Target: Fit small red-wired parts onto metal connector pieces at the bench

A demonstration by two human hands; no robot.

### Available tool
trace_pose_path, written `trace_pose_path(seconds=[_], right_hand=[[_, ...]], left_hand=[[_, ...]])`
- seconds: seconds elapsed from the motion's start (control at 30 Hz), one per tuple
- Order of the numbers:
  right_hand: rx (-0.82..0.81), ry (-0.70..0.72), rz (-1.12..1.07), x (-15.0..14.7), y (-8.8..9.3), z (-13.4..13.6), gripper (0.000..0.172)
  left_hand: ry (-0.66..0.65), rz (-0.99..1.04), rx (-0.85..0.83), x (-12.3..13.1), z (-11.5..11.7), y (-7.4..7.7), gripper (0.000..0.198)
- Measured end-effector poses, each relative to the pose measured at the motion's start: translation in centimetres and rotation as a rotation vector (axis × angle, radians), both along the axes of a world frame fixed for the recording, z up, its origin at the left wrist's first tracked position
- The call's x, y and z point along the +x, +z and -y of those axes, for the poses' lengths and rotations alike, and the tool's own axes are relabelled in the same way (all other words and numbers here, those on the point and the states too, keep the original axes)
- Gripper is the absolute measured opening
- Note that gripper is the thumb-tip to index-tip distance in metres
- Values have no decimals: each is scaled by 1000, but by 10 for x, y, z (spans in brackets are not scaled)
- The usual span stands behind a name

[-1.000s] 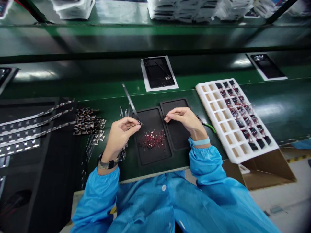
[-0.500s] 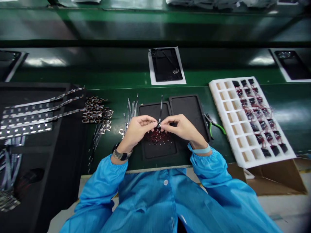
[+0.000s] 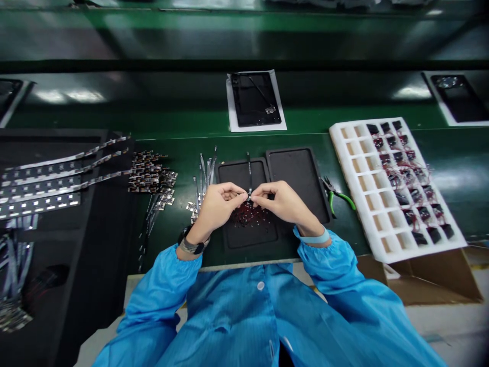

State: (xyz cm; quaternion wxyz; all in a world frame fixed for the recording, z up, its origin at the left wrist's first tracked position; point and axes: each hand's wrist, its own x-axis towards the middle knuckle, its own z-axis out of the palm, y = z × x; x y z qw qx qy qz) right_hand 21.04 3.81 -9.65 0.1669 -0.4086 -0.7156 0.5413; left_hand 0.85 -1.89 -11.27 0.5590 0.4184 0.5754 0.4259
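Note:
My left hand (image 3: 218,205) and my right hand (image 3: 281,201) meet over a black tray (image 3: 250,239), thumbs and forefingers pinched. Between the fingertips is a small part with a dark flat ribbon cable (image 3: 249,172) standing up away from me; the fingers mostly cover the part itself. Below them in the tray lies a heap of tiny parts with red wires (image 3: 248,215). Left of my left hand lie several ribbon cables with small circuit boards (image 3: 203,171). A second black tray (image 3: 296,178) adjoins on the right.
Green-handled pliers (image 3: 338,196) lie beside a white foam tray (image 3: 376,191) of black parts with red wires. Piled circuit boards (image 3: 151,173) and a black bin (image 3: 95,214) are at left. A dark glossy panel (image 3: 255,97) rests on a white sheet on the green line behind.
The ribbon cable has turned and now shows a narrower side. Both hands keep their pinch, nearly in place. The dark panel at the back has shifted slightly left.

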Motion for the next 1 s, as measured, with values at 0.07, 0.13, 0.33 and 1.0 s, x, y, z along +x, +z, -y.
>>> trace_pose_path(seconds=[0.07,0.13,0.33,1.0], right_hand=[[12,-12,5,-1,-1,2,15],[9,-25,8,-2,-1,3,14],[-26,-46,-26,-2,0,9,13],[-269,79,-303,6,0,11,31]], left_hand=[[17,-51,22,2,1,1,21],[28,-100,37,3,2,3,20],[-20,-163,38,0,6,7,21],[-217,-73,-26,-24,7,7,22]])
